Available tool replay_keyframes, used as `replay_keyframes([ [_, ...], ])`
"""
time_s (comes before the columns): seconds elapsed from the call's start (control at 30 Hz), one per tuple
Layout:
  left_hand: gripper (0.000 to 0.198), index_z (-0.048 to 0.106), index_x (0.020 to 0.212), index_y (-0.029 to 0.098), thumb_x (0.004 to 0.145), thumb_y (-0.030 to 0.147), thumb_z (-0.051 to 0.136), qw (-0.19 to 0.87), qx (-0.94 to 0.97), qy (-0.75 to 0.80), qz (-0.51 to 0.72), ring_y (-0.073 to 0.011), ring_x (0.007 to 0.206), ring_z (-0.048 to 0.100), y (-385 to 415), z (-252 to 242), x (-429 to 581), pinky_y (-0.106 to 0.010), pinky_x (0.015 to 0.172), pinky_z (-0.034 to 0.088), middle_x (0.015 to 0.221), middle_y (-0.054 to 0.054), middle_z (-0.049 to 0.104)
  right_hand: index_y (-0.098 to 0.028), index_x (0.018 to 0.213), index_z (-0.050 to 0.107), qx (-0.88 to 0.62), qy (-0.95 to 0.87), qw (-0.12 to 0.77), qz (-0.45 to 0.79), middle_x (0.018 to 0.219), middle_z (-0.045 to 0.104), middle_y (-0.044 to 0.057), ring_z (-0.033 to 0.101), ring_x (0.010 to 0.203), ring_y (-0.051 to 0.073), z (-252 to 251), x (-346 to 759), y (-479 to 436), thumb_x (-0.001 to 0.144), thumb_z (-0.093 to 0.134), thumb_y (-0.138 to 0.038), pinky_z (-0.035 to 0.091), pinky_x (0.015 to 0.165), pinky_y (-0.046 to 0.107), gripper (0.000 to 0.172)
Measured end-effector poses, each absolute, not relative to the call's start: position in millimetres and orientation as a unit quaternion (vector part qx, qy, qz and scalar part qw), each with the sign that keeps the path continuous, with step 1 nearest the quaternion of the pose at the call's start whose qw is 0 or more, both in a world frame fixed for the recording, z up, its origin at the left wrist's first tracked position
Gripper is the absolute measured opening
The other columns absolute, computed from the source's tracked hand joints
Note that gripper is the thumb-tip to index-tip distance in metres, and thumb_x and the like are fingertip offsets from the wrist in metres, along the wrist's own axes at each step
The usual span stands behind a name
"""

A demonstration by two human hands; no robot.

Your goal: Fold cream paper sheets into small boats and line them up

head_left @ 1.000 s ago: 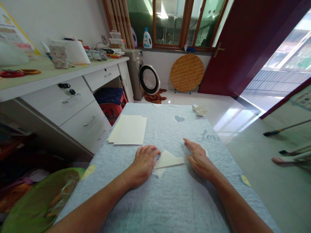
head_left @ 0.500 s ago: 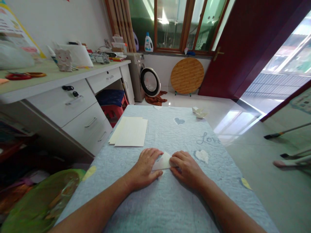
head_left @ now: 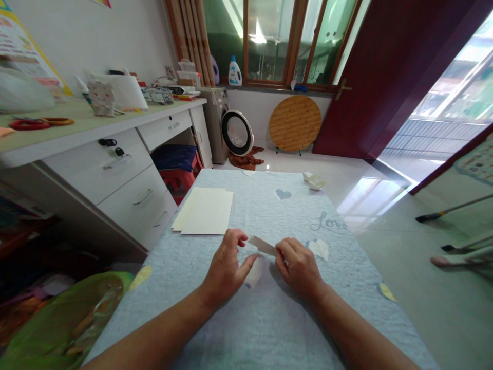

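Both my hands hold a small folded piece of cream paper (head_left: 262, 245) a little above the light blue quilted cloth (head_left: 269, 318) on the table. My left hand (head_left: 227, 267) pinches its left end with fingers curled. My right hand (head_left: 298, 267) grips its right end, fingers closed. The paper is lifted and seen nearly edge-on.
A stack of cream paper sheets (head_left: 204, 210) lies on the cloth to the far left. Small folded paper shapes (head_left: 314, 180) sit at the far right corner. A white desk with drawers (head_left: 115, 169) stands at left. A green bag (head_left: 65, 324) lies at lower left.
The folded paper lay flat with my hands apart; my right hand came in to meet it, and now both hands have lifted it off the cloth.
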State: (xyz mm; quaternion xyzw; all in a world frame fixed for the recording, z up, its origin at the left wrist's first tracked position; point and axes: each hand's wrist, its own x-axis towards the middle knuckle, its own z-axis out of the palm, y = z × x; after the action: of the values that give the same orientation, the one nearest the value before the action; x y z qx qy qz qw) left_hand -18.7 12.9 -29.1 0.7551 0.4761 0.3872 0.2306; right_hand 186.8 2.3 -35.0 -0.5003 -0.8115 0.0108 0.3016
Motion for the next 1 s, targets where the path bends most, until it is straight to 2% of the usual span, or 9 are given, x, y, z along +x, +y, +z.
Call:
replay_keyframes([
  [0.07,0.012,0.049,0.094,0.022,0.087,0.019,0.057,0.256,0.779,0.448,0.356,-0.0183,0.089,0.057,6.5,-23.7,-14.5,-0.035,0.082,0.051,0.102,-0.003,0.051,-0.020,0.079,0.056,-0.506,-0.795,0.333,0.036,0.074,0.057,0.004,0.054,0.068,0.017,-35.8,185.1,1.6,0.090,0.042,-0.012,0.040,0.064,0.028,0.019],
  [0.13,0.008,0.053,0.092,0.022,0.087,0.019,0.058,0.281,0.786,0.438,0.334,-0.0185,0.091,0.058,1.4,-20.7,-10.8,-0.036,0.085,0.051,0.107,-0.004,0.051,-0.020,0.080,0.056,-0.504,-0.782,0.361,0.069,0.072,0.056,0.003,0.052,0.064,0.015,-36.7,183.1,0.4,0.089,0.042,-0.013,0.039,0.061,0.026,0.018],
  [0.3,0.016,0.058,0.104,0.023,0.089,0.019,0.056,0.312,0.782,0.440,0.312,-0.0205,0.101,0.059,-0.4,-22.0,-5.9,-0.038,0.090,0.051,0.123,-0.006,0.048,-0.019,0.077,0.058,-0.516,-0.733,0.406,0.179,0.063,0.055,-0.001,0.049,0.055,0.012,-36.4,179.9,-1.8,0.085,0.048,-0.016,0.037,0.055,0.024,0.013],
  [0.4,0.024,0.058,0.112,0.025,0.088,0.021,0.058,0.360,0.764,0.432,0.315,-0.0206,0.104,0.060,3.3,-23.4,-5.2,-0.034,0.083,0.054,0.128,-0.007,0.047,-0.019,0.076,0.059,-0.519,-0.704,0.403,0.269,0.061,0.055,-0.002,0.048,0.052,0.011,-34.1,179.7,-2.6,0.083,0.051,-0.018,0.036,0.053,0.024,0.011],
  [0.53,0.022,0.061,0.105,0.022,0.084,0.025,0.066,0.438,0.737,0.393,0.332,-0.0188,0.100,0.060,7.8,-22.1,-4.3,-0.028,0.076,0.055,0.122,-0.006,0.052,-0.019,0.078,0.058,-0.493,-0.680,0.397,0.370,0.062,0.056,-0.003,0.048,0.055,0.011,-32.2,179.7,-3.3,0.080,0.052,-0.018,0.037,0.053,0.023,0.006],
  [0.63,0.020,0.062,0.100,0.021,0.082,0.026,0.069,0.460,0.724,0.389,0.337,-0.0197,0.101,0.061,9.2,-20.1,-3.2,-0.027,0.074,0.055,0.114,-0.005,0.058,-0.019,0.081,0.057,-0.470,-0.668,0.395,0.420,0.065,0.056,-0.003,0.049,0.057,0.011,-34.1,179.8,-3.4,0.082,0.055,-0.021,0.038,0.054,0.023,0.003],
  [0.73,0.020,0.060,0.100,0.020,0.083,0.025,0.068,0.481,0.712,0.389,0.331,-0.0203,0.099,0.062,8.7,-20.5,-1.9,-0.028,0.074,0.055,0.107,-0.006,0.063,-0.019,0.083,0.056,-0.460,-0.657,0.396,0.447,0.068,0.057,-0.002,0.051,0.060,0.011,-37.7,180.2,-2.8,0.085,0.057,-0.028,0.039,0.056,0.023,0.009],
  [0.9,0.045,0.044,0.117,0.023,0.081,0.021,0.071,0.511,0.680,0.380,0.364,-0.0198,0.097,0.066,4.9,-26.8,-0.8,-0.029,0.073,0.055,0.114,-0.007,0.063,-0.020,0.084,0.055,-0.457,-0.641,0.402,0.468,0.071,0.057,-0.002,0.051,0.062,0.012,-41.1,180.3,-1.6,0.087,0.059,-0.030,0.041,0.058,0.023,0.012],
  [1.0,0.041,0.040,0.116,0.024,0.085,0.022,0.066,0.513,0.684,0.368,0.367,-0.0182,0.094,0.067,2.2,-27.5,-2.1,-0.028,0.073,0.055,0.114,-0.006,0.063,-0.020,0.084,0.054,-0.455,-0.637,0.404,0.472,0.070,0.054,-0.003,0.050,0.061,0.011,-40.1,179.9,-1.3,0.087,0.060,-0.031,0.040,0.057,0.023,0.013],
])
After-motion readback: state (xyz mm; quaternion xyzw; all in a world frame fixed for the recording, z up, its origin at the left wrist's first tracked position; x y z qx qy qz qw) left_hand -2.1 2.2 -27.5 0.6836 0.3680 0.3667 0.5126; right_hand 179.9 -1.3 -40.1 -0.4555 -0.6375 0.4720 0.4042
